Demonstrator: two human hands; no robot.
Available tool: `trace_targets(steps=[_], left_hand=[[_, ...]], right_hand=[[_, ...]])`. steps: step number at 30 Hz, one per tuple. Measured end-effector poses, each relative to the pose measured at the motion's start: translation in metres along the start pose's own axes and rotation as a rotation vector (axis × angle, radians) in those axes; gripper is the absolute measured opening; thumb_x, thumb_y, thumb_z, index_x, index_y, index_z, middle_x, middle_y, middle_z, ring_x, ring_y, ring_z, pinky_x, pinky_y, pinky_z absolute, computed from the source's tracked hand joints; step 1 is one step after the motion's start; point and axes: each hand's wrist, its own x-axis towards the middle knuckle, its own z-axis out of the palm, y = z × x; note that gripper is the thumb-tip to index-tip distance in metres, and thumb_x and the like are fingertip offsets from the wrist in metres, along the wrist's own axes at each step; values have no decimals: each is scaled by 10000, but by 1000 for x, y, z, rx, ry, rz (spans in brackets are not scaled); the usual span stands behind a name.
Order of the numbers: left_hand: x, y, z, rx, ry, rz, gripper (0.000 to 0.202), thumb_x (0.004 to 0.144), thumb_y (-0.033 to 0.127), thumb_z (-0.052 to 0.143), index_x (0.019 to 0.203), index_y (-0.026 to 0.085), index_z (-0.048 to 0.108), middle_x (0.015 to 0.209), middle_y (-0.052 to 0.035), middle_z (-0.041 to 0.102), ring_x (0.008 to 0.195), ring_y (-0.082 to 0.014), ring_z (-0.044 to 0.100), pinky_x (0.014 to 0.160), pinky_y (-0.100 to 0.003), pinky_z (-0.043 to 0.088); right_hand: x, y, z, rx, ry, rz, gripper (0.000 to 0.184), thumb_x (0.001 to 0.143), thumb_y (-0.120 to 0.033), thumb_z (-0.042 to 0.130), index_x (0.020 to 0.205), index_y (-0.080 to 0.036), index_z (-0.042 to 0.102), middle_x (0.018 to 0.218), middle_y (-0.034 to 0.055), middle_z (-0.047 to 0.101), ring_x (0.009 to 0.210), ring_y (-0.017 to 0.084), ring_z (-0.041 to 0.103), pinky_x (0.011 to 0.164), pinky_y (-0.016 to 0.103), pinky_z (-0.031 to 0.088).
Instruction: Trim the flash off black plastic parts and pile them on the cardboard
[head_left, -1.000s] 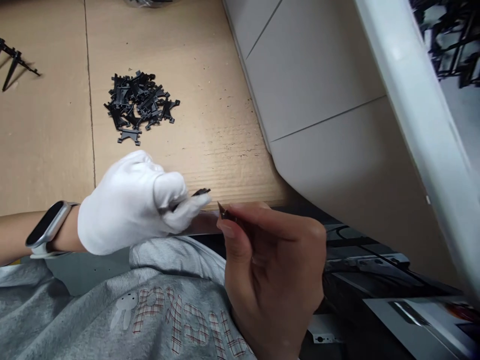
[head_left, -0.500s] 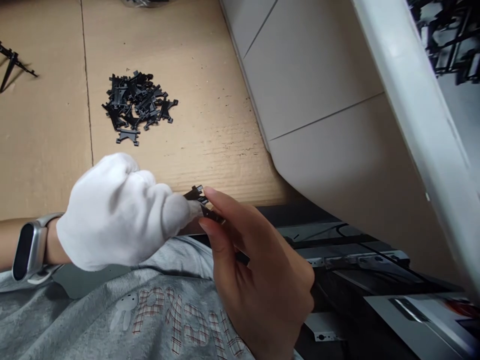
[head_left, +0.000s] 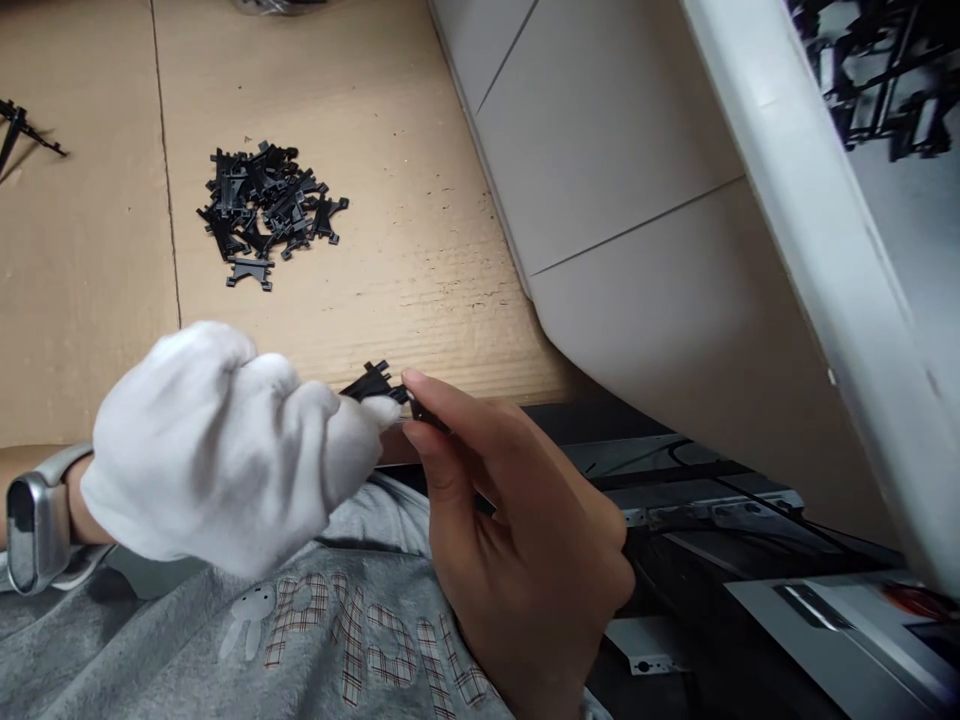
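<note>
Grey shirt point(head_left: 165, 650) with plaid letters and a rabbit patch seen nearest. Smartwatch point(head_left: 37, 525) worn on the left wrist. Left hand point(head_left: 232, 450), white-gloved, is closed around a black plastic part point(head_left: 367, 382); its forked end is left sticking out past the fingers, over the near edge of the table point(head_left: 405, 290). Right hand point(head_left: 525, 530), bare, is set just beside it; a small dark piece point(head_left: 429, 413) is pinched narrowly between thumb and index finger, mostly hidden, at the part's end. Whether piece and part are touching cannot be told. Farther up the table, a loose pile point(head_left: 274, 200) of similar black parts is heaped, one laid flat at its near edge. Another black assembly point(head_left: 21, 128) is propped at far left. A clear bag point(head_left: 277, 5) is cut off at the top. To the right, a grey panel point(head_left: 637, 290) is bordered by a pale rail point(head_left: 810, 230).
</note>
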Motion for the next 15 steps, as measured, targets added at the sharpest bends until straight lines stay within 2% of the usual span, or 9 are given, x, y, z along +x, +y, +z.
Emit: trace_targets(steps=[4,6,9,12,15], left_hand=[[4,-2,-4,71,11,21,410,1094,178,401,710,245,526,526,13,467,438,-184,402,500,-380,217],[7,-1,-6,94,-13,18,358,1088,175,431,759,226,563,550,12,499,432,-191,447,478,-378,241],[9,1,-8,114,-40,14,293,1060,148,482,801,188,613,569,-3,540,432,-208,488,440,-395,292],[9,3,-10,110,12,39,291,1034,118,501,771,190,604,550,12,502,426,-196,462,406,-397,311],[7,2,-11,123,71,76,281,1003,107,556,743,211,576,556,34,446,455,-169,423,413,-377,308]], right_hand=[[-2,0,0,-20,30,-10,436,995,-46,737,1337,-312,786,978,8,851,797,210,795,713,353,678],[-2,1,0,-23,24,-38,464,975,-58,785,1369,-303,769,999,-1,860,827,207,813,740,335,699],[-1,1,0,-32,-11,-75,399,989,-62,749,1342,-245,780,969,17,856,786,207,808,730,333,698],[2,-1,0,-55,-26,-95,327,1008,-79,720,1300,-210,792,940,29,842,730,195,777,711,335,678],[2,-2,0,-44,-19,-84,341,994,-70,729,1295,-221,787,924,19,834,733,197,775,697,335,674]])
